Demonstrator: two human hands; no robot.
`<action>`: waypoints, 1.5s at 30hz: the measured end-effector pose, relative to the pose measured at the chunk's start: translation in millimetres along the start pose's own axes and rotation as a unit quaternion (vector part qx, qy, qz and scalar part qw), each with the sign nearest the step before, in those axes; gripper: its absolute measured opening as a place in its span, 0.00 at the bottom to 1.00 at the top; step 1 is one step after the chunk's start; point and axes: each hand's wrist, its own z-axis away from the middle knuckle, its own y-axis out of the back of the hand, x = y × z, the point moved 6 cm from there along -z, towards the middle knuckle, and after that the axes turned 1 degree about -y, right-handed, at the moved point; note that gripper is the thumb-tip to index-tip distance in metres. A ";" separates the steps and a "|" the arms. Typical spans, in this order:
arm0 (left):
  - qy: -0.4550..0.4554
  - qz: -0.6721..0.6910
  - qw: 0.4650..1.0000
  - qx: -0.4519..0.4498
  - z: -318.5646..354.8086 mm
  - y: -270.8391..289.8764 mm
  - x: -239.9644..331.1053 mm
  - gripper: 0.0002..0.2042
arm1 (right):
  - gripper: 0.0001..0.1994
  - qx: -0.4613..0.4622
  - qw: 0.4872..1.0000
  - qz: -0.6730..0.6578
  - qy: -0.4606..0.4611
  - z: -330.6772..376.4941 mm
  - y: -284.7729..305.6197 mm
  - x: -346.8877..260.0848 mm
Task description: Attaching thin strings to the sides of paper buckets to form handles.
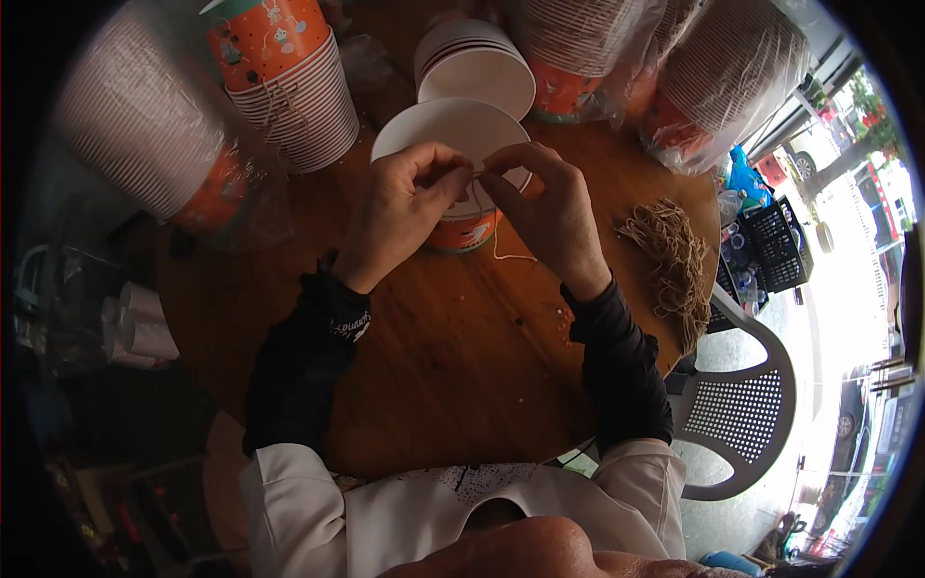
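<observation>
A paper bucket [429, 123] with a white inside and an orange printed wall stands in the middle of the wooden table. Over its near rim, my left hand [407, 204] and my right hand [551, 200] meet, thumbs and forefingers pinched together. Between the fingertips of both hands runs a thin pale cord, and a cord end [516, 257] hangs down beside the bucket onto the table. Fingers hide how the cord is joined or looped. Just beyond the bucket, a short stack of white-lined paper buckets [482, 82] lies tipped toward me.
A tangled heap of tan cords [674, 275] lies at the table's right edge. Tall stacks of nested buckets, some in clear plastic, rise at far left [299, 111], left [145, 125] and far right [727, 77]. A grey plastic chair [737, 414] and black crates [771, 246] stand to the right.
</observation>
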 end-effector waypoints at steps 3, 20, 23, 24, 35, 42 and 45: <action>-0.010 -0.003 1.000 0.020 -1.0 1.3 -1.3 0.07 | 0.07 0.003 0.999 0.041 0.030 1.5 -0.1 -0.8; -0.234 -0.250 0.937 0.062 6.1 -3.0 25.2 0.05 | 0.05 0.014 1.000 -0.014 0.022 2.9 0.3 -5.7; -0.257 -0.252 0.931 0.054 4.7 -2.4 27.8 0.05 | 0.05 0.015 1.000 -0.006 0.023 3.1 0.9 -6.2; -0.226 -0.182 0.956 0.039 2.4 -1.4 22.0 0.05 | 0.05 0.015 0.999 0.007 0.028 3.3 0.7 -6.5; 0.106 0.243 0.958 -0.113 0.3 -0.1 -2.8 0.08 | 0.05 0.040 0.996 0.029 0.080 9.5 -10.9 -12.8; 0.118 0.260 0.957 -0.060 -1.1 2.8 -12.7 0.10 | 0.08 0.052 0.996 -0.076 0.011 9.4 -11.0 -6.3; 0.114 0.248 0.959 -0.073 -0.7 3.8 -13.0 0.10 | 0.08 0.066 0.995 -0.053 0.056 9.8 -8.3 -10.4</action>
